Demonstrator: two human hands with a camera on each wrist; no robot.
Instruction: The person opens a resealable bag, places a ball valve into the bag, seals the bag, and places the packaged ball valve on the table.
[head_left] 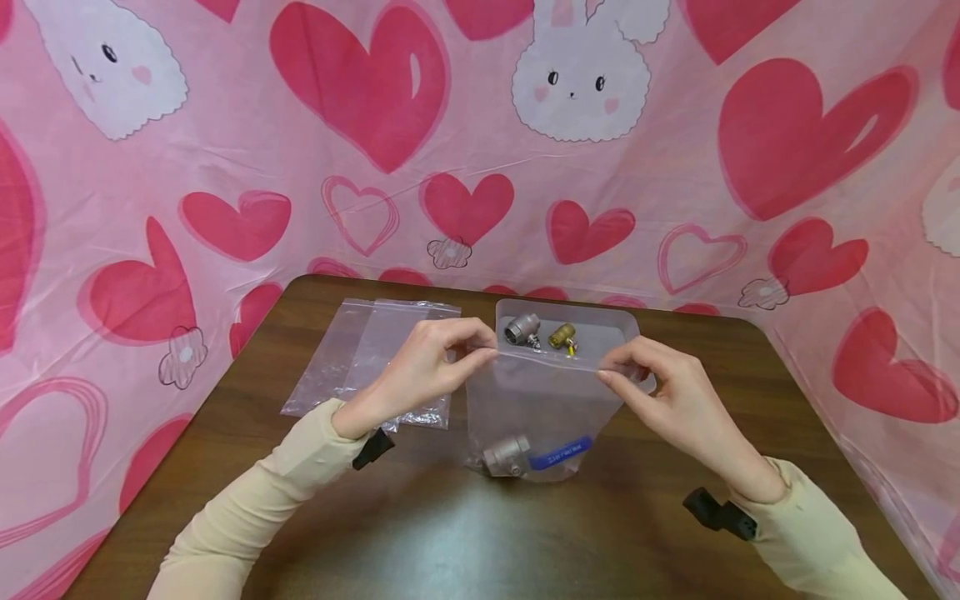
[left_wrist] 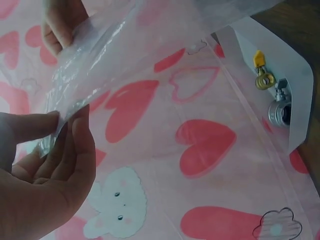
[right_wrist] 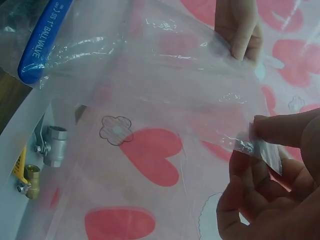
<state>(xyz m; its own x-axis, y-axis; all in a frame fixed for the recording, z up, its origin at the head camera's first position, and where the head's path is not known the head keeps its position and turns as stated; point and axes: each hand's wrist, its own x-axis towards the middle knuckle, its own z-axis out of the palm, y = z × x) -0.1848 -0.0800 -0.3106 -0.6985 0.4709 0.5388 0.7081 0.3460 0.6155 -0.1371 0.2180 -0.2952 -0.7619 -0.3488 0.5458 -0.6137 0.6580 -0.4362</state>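
A clear zip bag (head_left: 543, 408) hangs upright between both hands, its top edge stretched across. Inside, at the bottom, lies a steel ball valve (head_left: 507, 456) with a blue lever handle (head_left: 561, 452); the right wrist view shows "1" BALL VALVE" lettering on that handle (right_wrist: 45, 42). My left hand (head_left: 442, 358) pinches the bag's upper left corner between thumb and fingers. At the opposite corner, my right hand (head_left: 675, 400) pinches the edge the same way. Whether the zip is sealed cannot be made out.
Behind the bag stands a whitish translucent bin (head_left: 600, 321) holding a steel valve (head_left: 522, 328) and a brass valve (head_left: 561, 335) with a yellow handle. Flat clear bags (head_left: 337, 358) lie at the left on the brown wooden table (head_left: 420, 533). A pink heart-patterned cloth (head_left: 465, 150) surrounds the table.
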